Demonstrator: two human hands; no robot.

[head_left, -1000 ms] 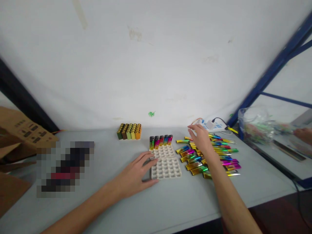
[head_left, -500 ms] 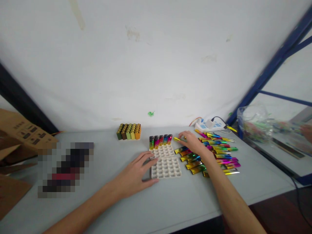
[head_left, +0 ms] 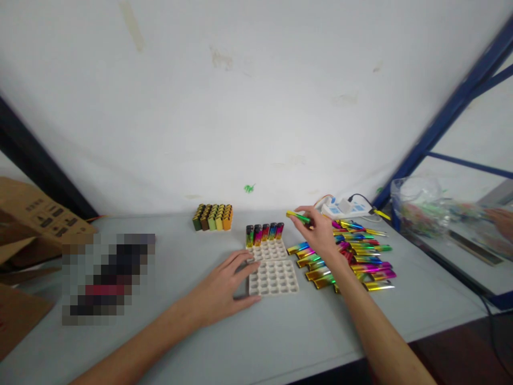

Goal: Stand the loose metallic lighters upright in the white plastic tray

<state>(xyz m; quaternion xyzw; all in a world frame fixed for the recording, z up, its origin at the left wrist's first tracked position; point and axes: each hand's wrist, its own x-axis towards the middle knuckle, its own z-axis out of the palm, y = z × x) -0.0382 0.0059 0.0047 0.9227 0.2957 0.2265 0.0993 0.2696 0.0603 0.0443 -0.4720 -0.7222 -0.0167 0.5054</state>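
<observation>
My left hand (head_left: 232,280) lies with fingers apart at the left edge of a white tray with rows of small sockets (head_left: 273,278), thumb at its near corner. Behind that tray sits a second white socketed tray (head_left: 267,251). Upright rainbow-coloured metallic lighters (head_left: 264,233) fill its back row. Above the table, to the right of those, my right hand (head_left: 315,227) pinches a shiny gold-green lighter (head_left: 300,217), held nearly level. Many metallic, multicoloured lighters (head_left: 352,256) lie side by side in a loose pile under and beyond my right forearm.
A block of upright lighters (head_left: 212,217) in green, brown, yellow and orange stands near the wall. A white power strip (head_left: 347,206) with cables lies at the back right. Cardboard boxes (head_left: 40,219) and a blurred-out item (head_left: 112,278) are on the left. Beyond a blue frame (head_left: 430,133), another person's hand (head_left: 500,219) shows.
My right hand has risen from the pile with the gold-green lighter, showing more of it. My left hand has stayed at the tray.
</observation>
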